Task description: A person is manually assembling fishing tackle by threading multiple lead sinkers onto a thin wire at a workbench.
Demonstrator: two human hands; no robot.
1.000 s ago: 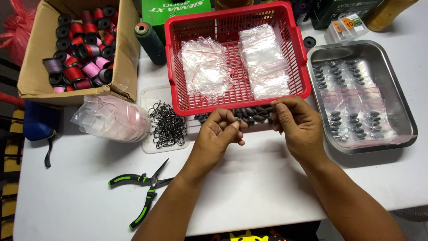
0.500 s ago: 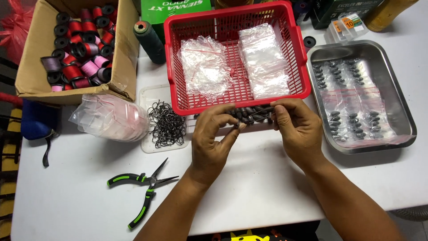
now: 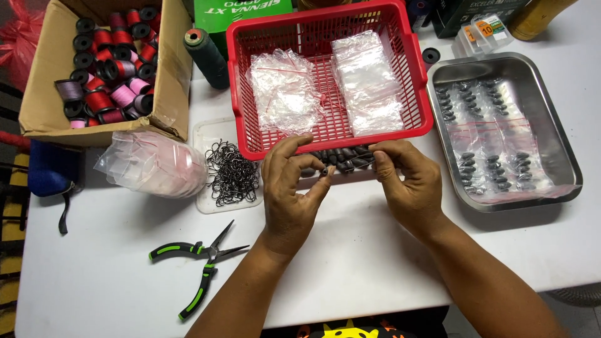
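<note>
Nearest, the left hand (image 3: 289, 188) pinches one small dark sinker (image 3: 324, 170) between thumb and fingertips. Just right of it, the right hand (image 3: 408, 181) curls its fingers, tips touching the row of dark sinkers (image 3: 341, 158) lying between both hands, against the red basket (image 3: 421, 81) beyond.

Bare table (image 3: 350, 263) near hands: wide room. Near left, pliers (image 3: 199, 263) lie in path. Far side walled: red basket (image 3: 241, 134) centre, steel tray (image 3: 566, 188) right, hook dish (image 3: 203, 203) and bag (image 3: 153, 166) left, box (image 3: 44, 119) far left. Narrow lane between basket and tray.
</note>
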